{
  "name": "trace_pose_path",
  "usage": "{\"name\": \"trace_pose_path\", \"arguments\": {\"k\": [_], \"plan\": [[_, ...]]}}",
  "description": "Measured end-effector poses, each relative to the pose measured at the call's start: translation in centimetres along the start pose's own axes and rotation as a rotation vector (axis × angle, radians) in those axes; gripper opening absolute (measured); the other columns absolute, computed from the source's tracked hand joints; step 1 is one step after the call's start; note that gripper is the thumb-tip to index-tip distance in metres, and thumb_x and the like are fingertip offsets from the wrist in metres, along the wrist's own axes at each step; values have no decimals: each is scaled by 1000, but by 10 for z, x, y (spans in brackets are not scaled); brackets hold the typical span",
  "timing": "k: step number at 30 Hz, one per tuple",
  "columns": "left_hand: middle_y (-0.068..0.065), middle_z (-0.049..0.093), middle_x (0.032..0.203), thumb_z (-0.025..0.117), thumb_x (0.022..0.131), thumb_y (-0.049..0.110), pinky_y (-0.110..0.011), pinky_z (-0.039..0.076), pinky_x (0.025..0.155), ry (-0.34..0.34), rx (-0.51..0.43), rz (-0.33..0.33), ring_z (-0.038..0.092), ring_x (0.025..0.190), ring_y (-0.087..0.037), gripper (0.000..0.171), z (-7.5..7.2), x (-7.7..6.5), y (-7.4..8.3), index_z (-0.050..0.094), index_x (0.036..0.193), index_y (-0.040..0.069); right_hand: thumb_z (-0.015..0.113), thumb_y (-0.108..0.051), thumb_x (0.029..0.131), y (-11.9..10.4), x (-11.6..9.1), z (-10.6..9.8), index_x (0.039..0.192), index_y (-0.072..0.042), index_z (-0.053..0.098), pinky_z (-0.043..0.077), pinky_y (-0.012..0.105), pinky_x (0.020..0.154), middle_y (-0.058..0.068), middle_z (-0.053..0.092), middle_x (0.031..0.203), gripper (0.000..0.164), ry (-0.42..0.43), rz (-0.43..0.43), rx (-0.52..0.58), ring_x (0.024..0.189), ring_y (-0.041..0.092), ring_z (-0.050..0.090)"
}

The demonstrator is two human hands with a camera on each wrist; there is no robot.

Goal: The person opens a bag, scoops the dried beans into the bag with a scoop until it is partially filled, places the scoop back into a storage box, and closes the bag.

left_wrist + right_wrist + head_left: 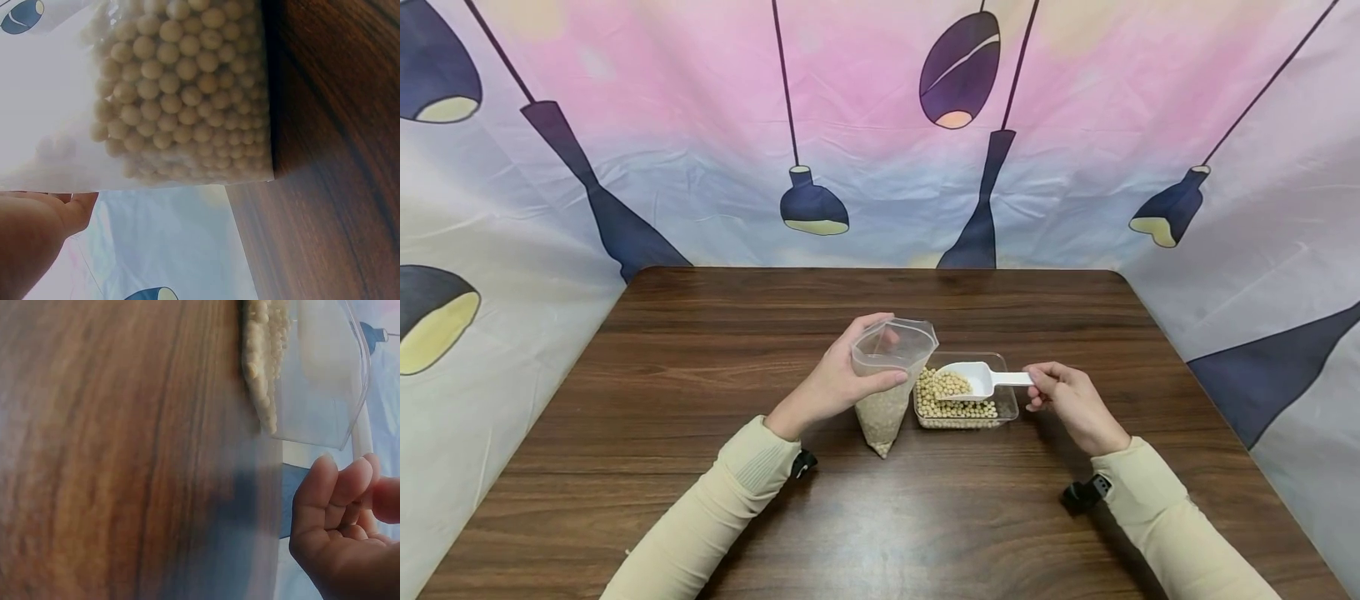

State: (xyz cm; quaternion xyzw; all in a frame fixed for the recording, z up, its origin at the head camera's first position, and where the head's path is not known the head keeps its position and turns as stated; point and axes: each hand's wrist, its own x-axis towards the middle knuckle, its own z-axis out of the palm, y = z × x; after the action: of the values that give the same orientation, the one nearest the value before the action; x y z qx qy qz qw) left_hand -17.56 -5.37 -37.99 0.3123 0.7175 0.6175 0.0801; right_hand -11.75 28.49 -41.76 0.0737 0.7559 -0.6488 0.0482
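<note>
My left hand [844, 377] grips a translucent plastic bag [880, 417] near its wide-open mouth. Round, pale yellow beans fill the bag's lower part; the left wrist view shows these beans [181, 87] close up through the plastic. To the right of the bag stands a clear rectangular container [1011, 408] with more beans [958, 410] in it. My right hand [1075, 404] pinches the handle of a white scoop [981, 379] between thumb and fingers. Loaded with beans, the scoop's bowl is over the container. In the right wrist view the container's wall [319, 419] hides most of the scoop.
Everything stands on a dark wood-grain table [700, 375]. Behind and beside it hangs a cloth backdrop [880, 192] printed with lamps. A dark wrist device [1084, 495] is strapped at the right cuff, another [803, 463] at the left.
</note>
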Motion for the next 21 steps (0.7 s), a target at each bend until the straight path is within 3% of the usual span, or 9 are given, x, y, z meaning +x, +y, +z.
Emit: {"name": "trace_pose_path", "arguments": {"k": [6, 12, 21], "plan": [[-14, 54, 122, 77, 83, 3, -39, 49, 90, -8, -25, 1, 53, 119, -27, 72, 1, 0, 0, 38, 143, 9, 40, -13, 105, 0, -1, -4, 122, 16, 41, 51, 25, 69, 0, 50, 78, 34, -14, 28, 89, 69, 8, 51], [-10, 55, 121, 78, 82, 6, -39, 50, 89, -2, -15, 7, 54, 117, -24, 71, 1, 0, -1, 41, 142, 15, 40, -17, 106, -10, -3, -10, 126, 13, 38, 50, 24, 71, 0, 48, 81, 37, -20, 21, 174, 72, 9, 49], [-10, 56, 121, 78, 82, 7, -40, 49, 90, 0, 11, 16, 55, 116, -26, 72, 1, 0, -1, 40, 142, 13, 52, -27, 101, -45, -11, -16, 123, 7, 44, 52, 25, 70, 1, 51, 82, 41, 18, -113, 333, 72, 11, 49]]}}
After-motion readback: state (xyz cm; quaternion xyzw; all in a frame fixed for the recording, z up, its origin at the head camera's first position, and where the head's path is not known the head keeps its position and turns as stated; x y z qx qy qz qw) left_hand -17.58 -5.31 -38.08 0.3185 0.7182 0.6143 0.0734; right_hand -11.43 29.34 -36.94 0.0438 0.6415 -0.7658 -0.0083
